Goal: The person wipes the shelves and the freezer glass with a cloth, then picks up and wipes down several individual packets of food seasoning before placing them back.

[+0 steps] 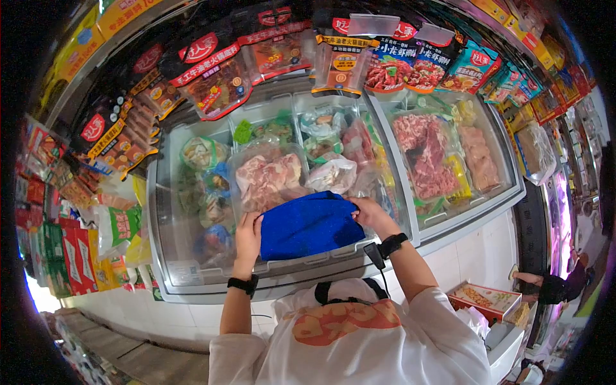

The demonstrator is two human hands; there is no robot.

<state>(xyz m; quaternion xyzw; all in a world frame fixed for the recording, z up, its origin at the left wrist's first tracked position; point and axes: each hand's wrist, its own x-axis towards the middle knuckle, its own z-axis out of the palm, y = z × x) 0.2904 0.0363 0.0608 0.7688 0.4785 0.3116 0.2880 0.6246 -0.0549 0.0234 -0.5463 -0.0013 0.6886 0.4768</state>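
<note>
My left fingers and right fingers pinch the 2 ends of the blue cloth, which lies directly between them over the glass top of the freezer. Its long axis runs left to right, hand to hand, the right end slightly farther from my body; both hands touch it, so neither is nearer.
</note>
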